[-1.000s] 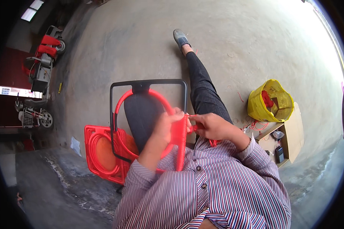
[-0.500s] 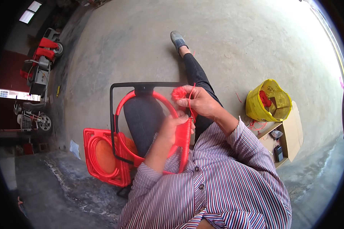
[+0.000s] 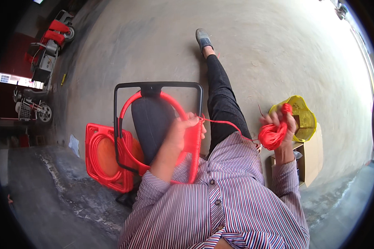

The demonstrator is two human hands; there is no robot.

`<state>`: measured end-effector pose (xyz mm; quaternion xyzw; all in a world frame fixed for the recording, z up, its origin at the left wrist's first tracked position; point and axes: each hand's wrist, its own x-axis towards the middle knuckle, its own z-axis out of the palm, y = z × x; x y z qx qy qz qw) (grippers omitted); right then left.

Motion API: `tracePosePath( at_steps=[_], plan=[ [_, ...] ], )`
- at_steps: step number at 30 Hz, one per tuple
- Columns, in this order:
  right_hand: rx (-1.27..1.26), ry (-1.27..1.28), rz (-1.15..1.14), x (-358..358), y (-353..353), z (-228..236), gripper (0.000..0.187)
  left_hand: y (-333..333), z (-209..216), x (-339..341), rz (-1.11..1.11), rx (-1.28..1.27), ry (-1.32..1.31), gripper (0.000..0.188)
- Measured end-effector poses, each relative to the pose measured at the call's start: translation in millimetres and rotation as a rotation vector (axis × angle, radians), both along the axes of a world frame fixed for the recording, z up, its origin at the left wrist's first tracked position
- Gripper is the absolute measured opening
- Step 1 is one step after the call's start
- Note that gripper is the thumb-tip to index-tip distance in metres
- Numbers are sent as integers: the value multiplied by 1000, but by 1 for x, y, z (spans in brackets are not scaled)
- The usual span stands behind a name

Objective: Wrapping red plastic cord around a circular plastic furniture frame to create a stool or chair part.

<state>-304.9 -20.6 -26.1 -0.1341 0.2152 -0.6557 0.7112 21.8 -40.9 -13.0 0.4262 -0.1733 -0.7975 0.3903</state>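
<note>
A black metal frame (image 3: 152,88) rests over my thighs, with a red ring (image 3: 175,105) inside it and its near right side wrapped tightly in red cord. My left hand (image 3: 182,129) is closed around that red wrapped side, close to the upper right. From there a strand of red cord (image 3: 224,122) runs rightward across my leg. Out to the right, my right hand (image 3: 287,124) is closed on a bundle of red cord (image 3: 271,137), its fingers slightly blurred. The bundle hangs in loose coils in front of the yellow basket.
A yellow basket (image 3: 307,118) stands on the floor at right, beside an open cardboard box (image 3: 313,159). Stacked red-wrapped frames (image 3: 89,143) lean at my left. Parked at the far left are a scooter with red covers (image 3: 56,33) and a second two-wheeler (image 3: 33,108).
My right hand has moved from the frame's upper right corner out to the right with the cord bundle, drawing a length of cord out. My left hand stays on the frame.
</note>
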Motion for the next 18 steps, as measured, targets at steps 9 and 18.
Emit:
tracePosePath(
  at_steps=[9, 18],
  plan=[
    [466, 595, 366, -45, 76, -65, 24, -5, -5, 0, 54, 58, 14, 13],
    [224, 149, 347, 37, -30, -13, 50, 2, -19, -1, 135, -19, -82, 28]
  ],
)
